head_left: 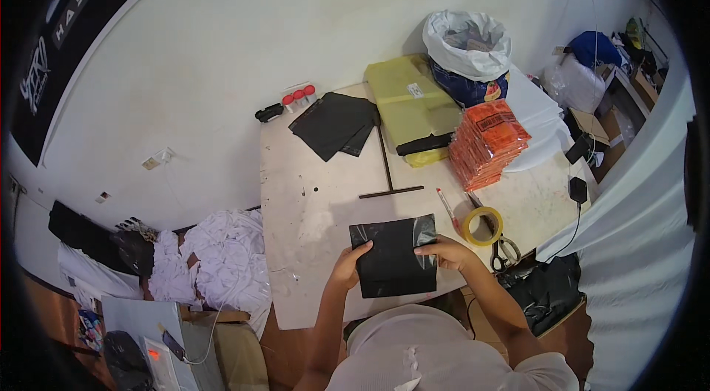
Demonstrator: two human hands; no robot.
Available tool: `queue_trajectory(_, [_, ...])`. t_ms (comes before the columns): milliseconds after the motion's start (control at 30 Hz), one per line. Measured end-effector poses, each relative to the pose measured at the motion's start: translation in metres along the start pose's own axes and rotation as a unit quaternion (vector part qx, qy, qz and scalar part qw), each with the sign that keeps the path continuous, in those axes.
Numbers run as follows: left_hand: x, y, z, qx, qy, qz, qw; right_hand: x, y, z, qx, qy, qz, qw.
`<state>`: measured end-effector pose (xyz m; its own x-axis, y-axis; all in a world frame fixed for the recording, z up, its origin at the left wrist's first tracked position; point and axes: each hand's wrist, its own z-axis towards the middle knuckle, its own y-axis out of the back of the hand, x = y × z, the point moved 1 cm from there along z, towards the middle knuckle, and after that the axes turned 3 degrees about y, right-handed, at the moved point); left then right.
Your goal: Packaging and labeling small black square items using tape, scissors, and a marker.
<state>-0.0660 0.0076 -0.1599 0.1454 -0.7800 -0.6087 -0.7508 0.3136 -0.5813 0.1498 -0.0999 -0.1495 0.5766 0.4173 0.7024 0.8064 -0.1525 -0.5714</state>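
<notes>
A flat black plastic bag [396, 264] is held up over the near edge of the table. My left hand [349, 265] grips its left side, with the thumb on the front face. On the opposite side my right hand [448, 252] pinches the bag in the same way. The fingers behind the bag are hidden. To the right of my right hand lie a roll of yellow tape [482, 227], scissors [506, 253] and a red-and-white pen [447, 208]. More black plastic bags [333, 125] lie stacked farther back on the table.
A T-shaped dark rod [389, 169] lies mid-table. Orange packets [488, 143] stand piled at the right, beside a yellow plastic package [410, 95] and a white-lined sack [467, 47]. Red-capped containers [299, 97] sit at the far left corner. White cloth [229, 258] heaps left of the table.
</notes>
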Motion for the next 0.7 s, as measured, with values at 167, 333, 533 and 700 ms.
queue_trajectory(167, [0.017, 0.015, 0.01, -0.022, 0.024, 0.007, 0.999, -0.012, 0.005, 0.011, -0.028, -0.017, -0.02, 0.999])
queue_trajectory(333, [0.024, 0.019, 0.014, -0.024, 0.04, 0.028, 0.998, -0.017, 0.016, 0.016, -0.084, 0.002, -0.069, 0.994])
queue_trajectory(533, [0.024, 0.049, 0.024, 0.018, 0.067, 0.096, 0.993, -0.006, -0.001, 0.007, -0.161, -0.043, -0.105, 0.98])
queue_trajectory(700, [0.026, 0.057, 0.03, 0.022, 0.07, 0.142, 0.987, -0.036, 0.038, 0.022, -0.044, -0.042, 0.05, 0.997])
